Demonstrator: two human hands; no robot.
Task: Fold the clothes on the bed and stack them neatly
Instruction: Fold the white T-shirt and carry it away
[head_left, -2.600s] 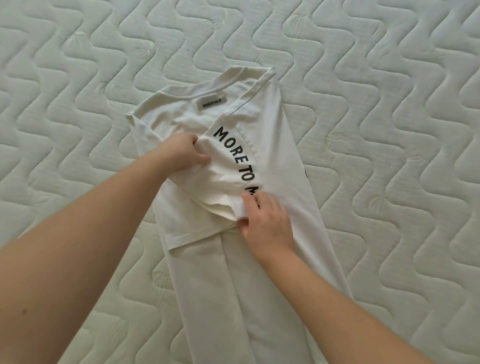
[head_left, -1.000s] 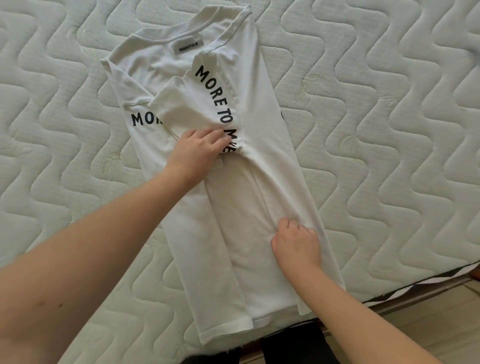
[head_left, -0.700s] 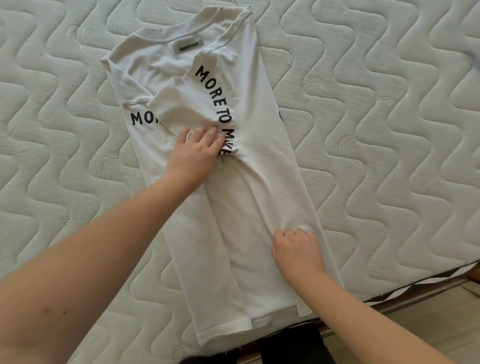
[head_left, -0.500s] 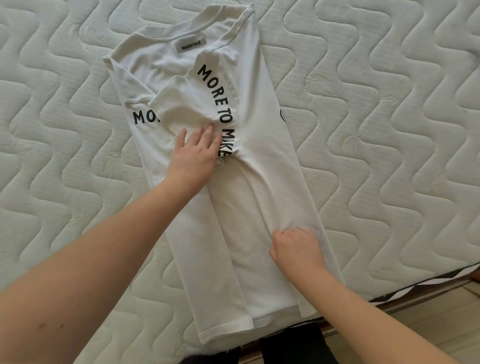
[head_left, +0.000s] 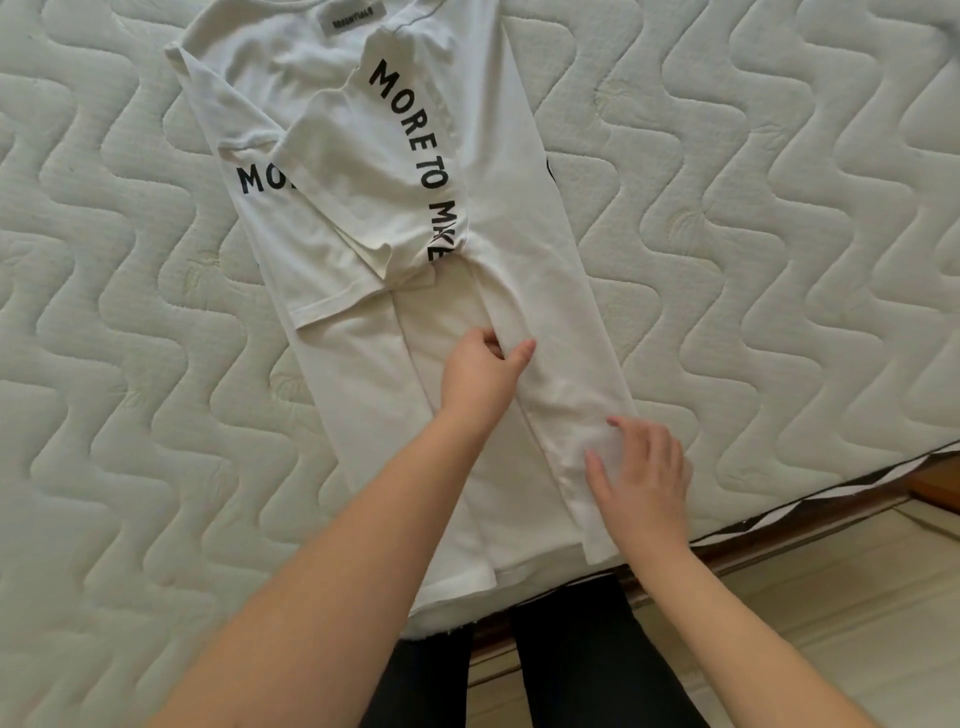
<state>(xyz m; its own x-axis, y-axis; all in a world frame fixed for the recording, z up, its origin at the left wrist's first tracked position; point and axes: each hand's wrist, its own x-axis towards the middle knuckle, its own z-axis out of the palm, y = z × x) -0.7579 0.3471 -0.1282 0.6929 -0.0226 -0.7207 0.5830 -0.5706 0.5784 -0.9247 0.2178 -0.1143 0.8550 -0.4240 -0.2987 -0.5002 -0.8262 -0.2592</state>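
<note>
A white T-shirt with black lettering lies lengthwise on the quilted mattress, both sides and sleeves folded in toward the middle. Its hem reaches the bed's near edge. My left hand is on the shirt's middle, pinching the inner edge of the right folded panel between thumb and curled fingers. My right hand lies flat with spread fingers on the lower right panel, pressing it down near the hem.
The bed's near edge with a black-and-white trim runs along the lower right, with a wooden frame and pale floor beyond. My dark-trousered legs stand against the bed edge.
My left hand has moved from the folded sleeve down to the shirt's middle and now pinches the panel edge. My right hand opened from a curled grip to lie flat lower on the right panel.
</note>
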